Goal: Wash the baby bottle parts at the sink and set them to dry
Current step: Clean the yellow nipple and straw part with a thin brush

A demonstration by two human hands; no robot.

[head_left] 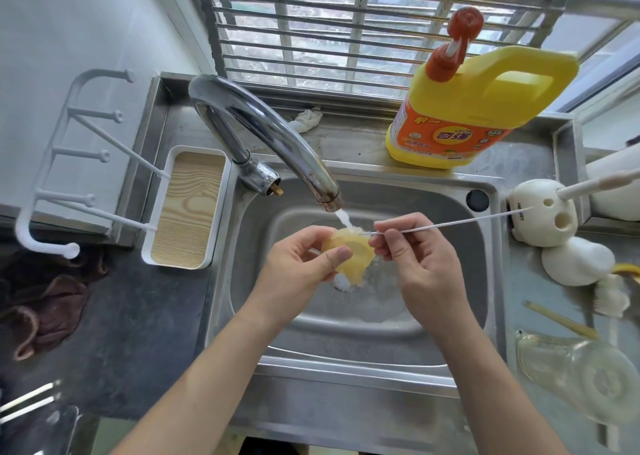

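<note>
Washing was judged midway: the yellow silicone teat (349, 255) was held in the grip of the left hand (304, 264) over the steel sink (346, 364), a thin white brush (450, 223) pinched by the right hand (415, 258), with drying not begun.

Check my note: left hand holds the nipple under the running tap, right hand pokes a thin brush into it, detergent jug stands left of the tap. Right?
One slip: in the head view the jug stands right of the tap. The left hand holds the nipple under the water, and the right hand pokes the brush into it.
</note>
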